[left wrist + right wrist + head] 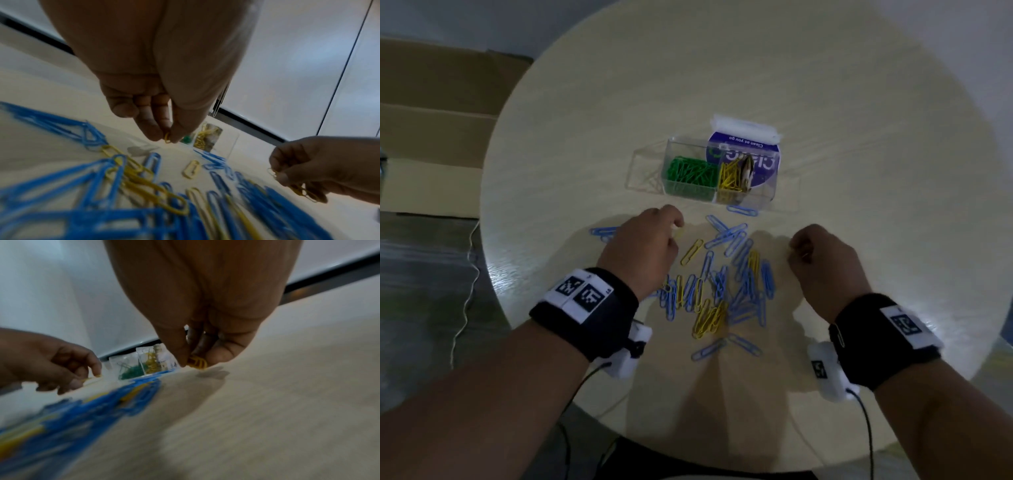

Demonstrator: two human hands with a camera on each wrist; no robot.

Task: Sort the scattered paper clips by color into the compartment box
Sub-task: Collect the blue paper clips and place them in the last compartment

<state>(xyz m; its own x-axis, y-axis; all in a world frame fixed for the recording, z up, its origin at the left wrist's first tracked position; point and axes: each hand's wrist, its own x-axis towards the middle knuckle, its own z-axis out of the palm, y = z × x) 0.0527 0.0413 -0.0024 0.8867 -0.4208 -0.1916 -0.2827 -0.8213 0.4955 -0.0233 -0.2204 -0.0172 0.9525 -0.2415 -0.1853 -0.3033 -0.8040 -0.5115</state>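
A heap of blue and yellow paper clips [722, 284] lies scattered on the round table [859, 171], between my hands. Behind it stands the clear compartment box [767, 195], with green clips [690, 174] in its left cell and yellow clips [731, 176] in the one to the right. My left hand [647, 250] hovers over the heap's left edge and pinches one yellow clip [167, 138] between thumb and fingertips. My right hand [822, 263] is right of the heap, fingers curled round a small bunch of yellow clips [197, 364].
A white and purple wipes pack [746, 137] stands right behind the box. One blue clip [743, 210] lies against the box's front wall. Flattened cardboard [438, 120] lies on the floor to the left. A thin white cable [469, 291] hangs past the table's left edge.
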